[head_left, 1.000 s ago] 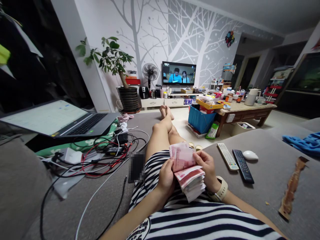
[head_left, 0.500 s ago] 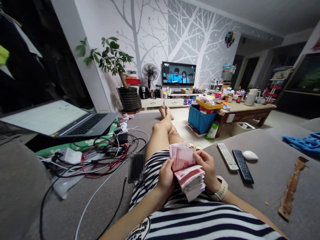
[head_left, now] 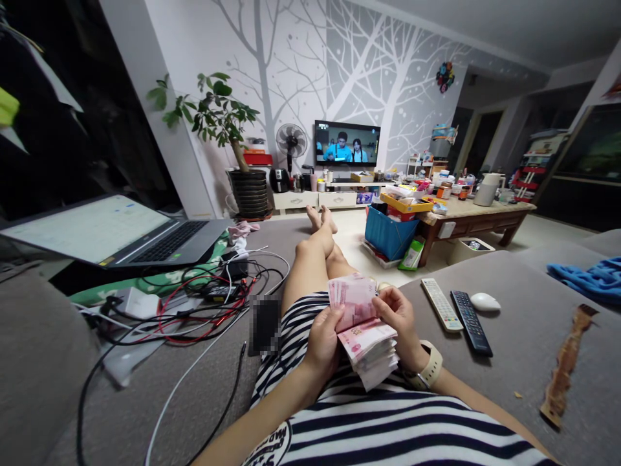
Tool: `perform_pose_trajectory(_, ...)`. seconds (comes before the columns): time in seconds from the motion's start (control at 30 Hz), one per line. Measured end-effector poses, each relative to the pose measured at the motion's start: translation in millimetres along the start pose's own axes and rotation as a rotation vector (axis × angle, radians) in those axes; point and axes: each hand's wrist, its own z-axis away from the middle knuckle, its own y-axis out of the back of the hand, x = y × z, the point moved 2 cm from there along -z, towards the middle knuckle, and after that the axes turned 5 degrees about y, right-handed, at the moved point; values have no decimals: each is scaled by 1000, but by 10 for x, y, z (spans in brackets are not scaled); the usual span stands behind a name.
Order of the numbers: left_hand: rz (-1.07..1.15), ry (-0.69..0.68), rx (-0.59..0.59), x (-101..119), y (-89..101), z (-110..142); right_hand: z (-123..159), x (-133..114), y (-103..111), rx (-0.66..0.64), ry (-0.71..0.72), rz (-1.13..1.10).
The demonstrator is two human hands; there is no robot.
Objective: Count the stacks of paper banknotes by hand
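Observation:
A thick wad of pink and white banknotes (head_left: 371,349) rests over my lap, bent so that its lower part hangs toward me. My left hand (head_left: 323,336) is closed around the left side of the wad, thumb on top. Several pink notes (head_left: 353,298) stand fanned above that thumb, folded away from the rest. At their right edge, my right hand (head_left: 398,317) pinches with thumb and forefinger. A pale watch (head_left: 429,366) is on the right wrist. Beneath the wad lies the black-and-white striped clothing (head_left: 388,421) over my lap.
Left of me on the grey sofa (head_left: 194,401) are a laptop (head_left: 165,243) and tangled cables (head_left: 208,310). To the right lie a white remote (head_left: 441,304), a black remote (head_left: 471,323), a mouse (head_left: 485,301) and a brown strip (head_left: 567,369). A cluttered table (head_left: 480,210) stands beyond.
The upper notes are now fanned further apart, and a different note face shows on top of the lower wad. My right fingers have shifted slightly along the notes' edge. The feet have moved slightly.

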Motion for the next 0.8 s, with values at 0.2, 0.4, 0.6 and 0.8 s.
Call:
perform_pose_trajectory(0.2,44,-9,-6,43,-31,17,-9,16,-3,-34,-17,21)
perform_pose_trajectory(0.4,64,-65,143,-1,43,-56,3,-9,-10,-29,-32,35)
perform_pose_trajectory(0.6,65,-69,162,-28,82,-67,15,-18,-17,-20,-42,17)
perform_pose_trajectory(0.8,69,-54,167,-51,98,-67,25,-8,-13,-16,-41,23)
